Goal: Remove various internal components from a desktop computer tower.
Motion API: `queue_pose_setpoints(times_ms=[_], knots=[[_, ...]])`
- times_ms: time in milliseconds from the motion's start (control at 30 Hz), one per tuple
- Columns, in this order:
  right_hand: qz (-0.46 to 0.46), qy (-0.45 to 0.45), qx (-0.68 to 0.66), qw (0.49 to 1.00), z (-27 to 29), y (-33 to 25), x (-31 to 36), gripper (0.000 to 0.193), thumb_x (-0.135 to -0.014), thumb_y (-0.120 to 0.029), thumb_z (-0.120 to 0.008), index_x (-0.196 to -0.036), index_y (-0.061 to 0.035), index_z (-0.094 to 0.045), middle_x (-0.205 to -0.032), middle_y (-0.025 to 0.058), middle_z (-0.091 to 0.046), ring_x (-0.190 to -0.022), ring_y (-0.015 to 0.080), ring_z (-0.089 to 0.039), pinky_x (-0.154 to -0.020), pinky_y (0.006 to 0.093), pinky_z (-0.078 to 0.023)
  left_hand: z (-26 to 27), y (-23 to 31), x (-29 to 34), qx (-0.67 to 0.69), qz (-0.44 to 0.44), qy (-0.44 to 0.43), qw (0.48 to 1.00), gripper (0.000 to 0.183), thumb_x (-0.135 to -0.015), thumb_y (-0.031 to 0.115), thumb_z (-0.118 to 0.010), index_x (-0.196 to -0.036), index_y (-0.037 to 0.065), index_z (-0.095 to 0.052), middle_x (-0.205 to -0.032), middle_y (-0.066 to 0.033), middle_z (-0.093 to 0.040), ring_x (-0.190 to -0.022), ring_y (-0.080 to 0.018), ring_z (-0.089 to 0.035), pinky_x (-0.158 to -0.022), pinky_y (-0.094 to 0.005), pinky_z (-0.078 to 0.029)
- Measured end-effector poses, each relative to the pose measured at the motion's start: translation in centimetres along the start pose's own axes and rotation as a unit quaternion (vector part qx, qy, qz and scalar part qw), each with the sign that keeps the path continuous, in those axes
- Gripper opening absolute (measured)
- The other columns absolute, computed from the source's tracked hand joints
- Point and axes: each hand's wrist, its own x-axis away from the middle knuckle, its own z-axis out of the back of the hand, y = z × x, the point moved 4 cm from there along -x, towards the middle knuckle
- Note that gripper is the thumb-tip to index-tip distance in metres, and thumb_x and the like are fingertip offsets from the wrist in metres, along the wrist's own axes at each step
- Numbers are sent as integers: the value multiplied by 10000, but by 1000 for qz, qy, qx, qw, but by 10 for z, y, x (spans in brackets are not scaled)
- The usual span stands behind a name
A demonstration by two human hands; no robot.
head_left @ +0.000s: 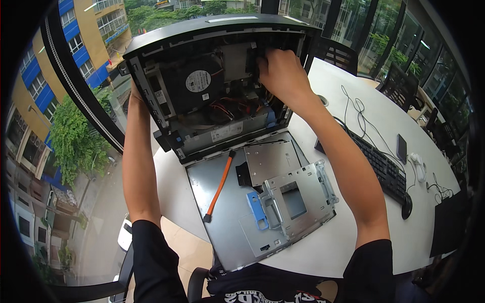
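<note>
An open black desktop computer case (217, 132) stands tilted on the table, its inside facing me. Within it I see a black fan (194, 83) with a round white label, and orange and dark cables (222, 108) below the fan. My right hand (285, 73) reaches into the upper right of the case with curled fingers; whatever is between them is hidden. My left hand (135, 93) is at the case's left side, its fingers out of sight behind the edge.
A metal side panel (202, 177) lies before the case. On it rest an orange cable (220, 187), a metal drive bracket (303, 202) and a blue plastic latch (256, 211). To the right are a keyboard (374, 161), a mouse (406, 206), a phone (401, 148) and loose cords.
</note>
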Motion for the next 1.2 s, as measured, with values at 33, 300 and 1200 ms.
queue_pose_setpoints(times_ms=[33, 300, 1200], knots=[[0, 3, 1, 1000, 0, 0, 0, 228, -872, -121, -653, -740, 64, -673, -749, 294, -668, -764, 493, -679, -725, 522, -575, -1, -1, 0, -2, -1, -2, 1000, 547, -1006, 505, -527, -1303, 56, -623, -1119, -104, -698, -951, -227, -701, -852, -383, -587], [0, -13, 4, 1000, -1, 4, -5, 210, -886, -130, -640, -817, 67, -666, -759, 304, -663, -770, 501, -665, -736, 533, -555, -5, -5, -3, -19, -6, -7, 1000, 547, -1002, 518, -524, -1290, 65, -628, -1108, -95, -699, -941, -221, -700, -873, -403, -579], [-13, 25, -10, 1000, -5, 4, 9, 189, -929, -168, -630, -900, 20, -630, -727, 293, -660, -747, 499, -672, -685, 565, -556, -242, 115, -43, -674, 48, -328, 660, 805, -1003, 652, -375, -1436, -9, -531, -1417, -292, -550, -1335, -390, -526, -1098, -478, -386]])
